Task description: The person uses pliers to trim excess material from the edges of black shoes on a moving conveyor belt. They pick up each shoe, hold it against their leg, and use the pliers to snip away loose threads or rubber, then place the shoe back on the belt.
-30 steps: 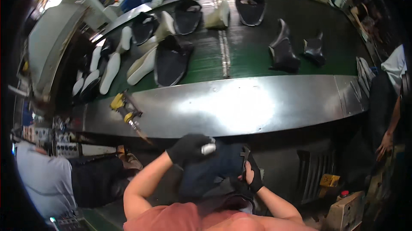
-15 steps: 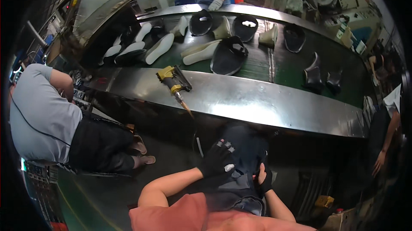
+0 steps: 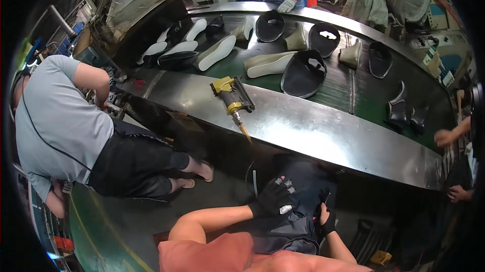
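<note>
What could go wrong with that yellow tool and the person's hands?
Two things, maybe. The yellow-and-black nail or staple gun lies on the metal ledge with its orange hose running over the edge, so a bump or tug on the hose might pull it down. And some fingers of the right hand stick out bare from its black glove, so they could get scraped or pinched.

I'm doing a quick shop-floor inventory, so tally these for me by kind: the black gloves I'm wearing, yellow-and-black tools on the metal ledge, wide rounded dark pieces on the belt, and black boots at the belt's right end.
Black gloves: 2
Yellow-and-black tool: 1
Wide rounded dark pieces: 4
Black boots: 2
Total: 9
</note>
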A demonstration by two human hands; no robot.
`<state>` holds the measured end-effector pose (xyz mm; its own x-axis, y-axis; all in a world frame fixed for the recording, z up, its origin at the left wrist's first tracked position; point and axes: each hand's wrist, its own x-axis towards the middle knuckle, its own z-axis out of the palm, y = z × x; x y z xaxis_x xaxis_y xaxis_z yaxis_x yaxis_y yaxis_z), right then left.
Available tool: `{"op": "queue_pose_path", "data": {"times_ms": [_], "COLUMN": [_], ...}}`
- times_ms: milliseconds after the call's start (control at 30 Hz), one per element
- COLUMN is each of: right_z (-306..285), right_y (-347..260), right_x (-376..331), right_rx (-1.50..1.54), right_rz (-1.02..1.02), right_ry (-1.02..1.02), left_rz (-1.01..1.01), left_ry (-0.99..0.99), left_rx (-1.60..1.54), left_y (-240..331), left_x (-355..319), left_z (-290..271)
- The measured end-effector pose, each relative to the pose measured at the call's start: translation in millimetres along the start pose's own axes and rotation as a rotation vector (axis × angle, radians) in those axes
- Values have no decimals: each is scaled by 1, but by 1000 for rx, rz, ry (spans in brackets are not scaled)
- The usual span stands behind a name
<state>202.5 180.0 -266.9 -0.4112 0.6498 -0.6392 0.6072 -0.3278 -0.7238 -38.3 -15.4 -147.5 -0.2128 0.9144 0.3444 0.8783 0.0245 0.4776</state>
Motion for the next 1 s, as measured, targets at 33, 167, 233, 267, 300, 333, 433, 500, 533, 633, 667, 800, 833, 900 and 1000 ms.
{"op": "queue_pose_path", "data": {"times_ms": [33,167,233,267,300,333,433,500,533,633,667,800,833,900,1000], "right_z": [-1,7,5,4,4,3,3,2,1,3,4,4,2,1,0], "right_y": [4,-48,-41,-38,-35,-32,-19,-15,-13,-19,-21,0,2,2,5], "right_x": [7,-30,-22,-19,-15,-13,0,3,5,-2,-5,11,13,14,16], "right_rx": [-17,114,144,159,168,178,193,204,214,153,119,187,192,208,228], "right_rz": [8,-58,9,43,76,109,138,151,164,67,12,82,104,136,157], "right_ry": [-8,-16,-24,-30,-35,-40,-58,-75,-85,-48,-24,-3,-14,-35,-65], "left_rz": [0,-25,-22,-17,-12,-8,4,-17,-27,-15,-19,-31,-32,-26,-13], "left_ry": [-2,35,30,30,29,27,42,11,-5,-14,-22,-31,-27,3,36], "left_rx": [-11,-80,-108,-104,-101,-98,-75,-75,-76,-2,1,8,8,27,25], "left_y": [-1,-9,-12,-14,-16,-17,-16,-12,-11,-8,-8,-6,-4,-2,-1], "left_x": [0,-8,-6,-6,-7,-7,-5,-3,-2,-2,-2,-1,0,1,1], "left_z": [-1,6,8,9,10,11,11,6,3,3,4,3,1,0,1]}}
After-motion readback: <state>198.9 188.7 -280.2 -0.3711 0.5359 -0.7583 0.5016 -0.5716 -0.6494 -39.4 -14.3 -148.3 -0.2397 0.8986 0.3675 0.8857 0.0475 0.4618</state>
